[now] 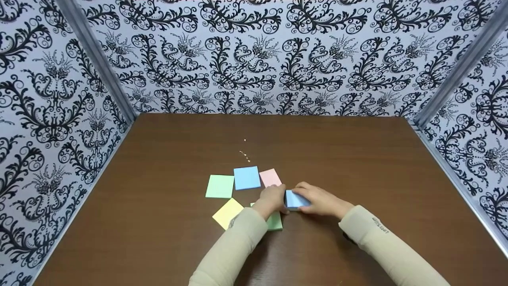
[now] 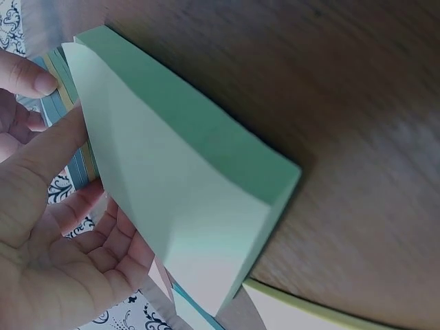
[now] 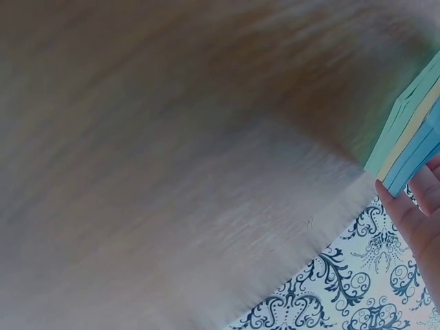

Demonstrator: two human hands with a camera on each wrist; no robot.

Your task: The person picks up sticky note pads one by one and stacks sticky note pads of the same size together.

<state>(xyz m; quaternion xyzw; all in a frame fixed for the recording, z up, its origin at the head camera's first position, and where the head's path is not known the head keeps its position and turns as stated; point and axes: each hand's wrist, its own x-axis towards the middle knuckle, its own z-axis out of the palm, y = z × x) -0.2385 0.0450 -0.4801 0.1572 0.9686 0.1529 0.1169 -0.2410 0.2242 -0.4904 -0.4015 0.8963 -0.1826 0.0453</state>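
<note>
Both hands grip a stack of sticky note pads (image 1: 297,200) from its two sides, blue on top. Its side shows green, yellow and blue layers in the right wrist view. My left hand (image 1: 272,197) holds the stack's left end, and my right hand (image 1: 321,200) holds the right end with fingers behind and thumb in front. A green sticky note pad (image 2: 165,172) lies close beside the left hand, partly hidden under that forearm in the head view. Just behind the left hand is a pink pad (image 1: 270,176), partly covered by it.
Left of the hands on the brown table (image 1: 158,238) lie a blue pad (image 1: 247,177), a light green pad (image 1: 220,186) and a yellow pad (image 1: 227,211). Small pale marks (image 1: 245,154) dot the table behind them. Patterned walls (image 1: 254,59) close off the back and sides.
</note>
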